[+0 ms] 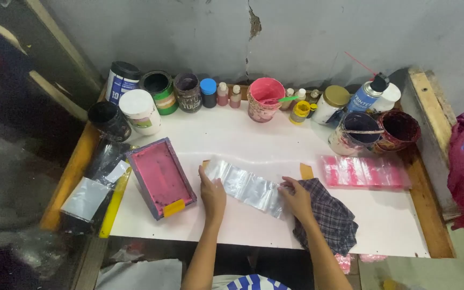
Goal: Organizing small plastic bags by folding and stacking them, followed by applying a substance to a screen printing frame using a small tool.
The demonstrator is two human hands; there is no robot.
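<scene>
Clear plastic: a strip of transparent bags (245, 186) lies slantwise at the centre of the frame on the white tabletop (253, 145), running from upper left to lower right.
Left hand (212, 194): flat on the strip's left end, fingers spread, pressing rather than gripping, it seems to pin that end down.
Right hand (297, 197): fingers rest on the strip's right end, palm over a dark checked cloth (331, 217); whether it pinches the plastic I cannot tell.
Strip versus hands: it spans the gap between them, stretched flat.
Left of the hands: a pink-inked printing screen frame (160, 176), tilted, just beside the left hand.
Right: a pile of pink-printed bags (363, 172), well apart.
Upper edge: ink jars and a pink bucket (266, 99) stand along the wall, seemingly kept out of the working area.
</scene>
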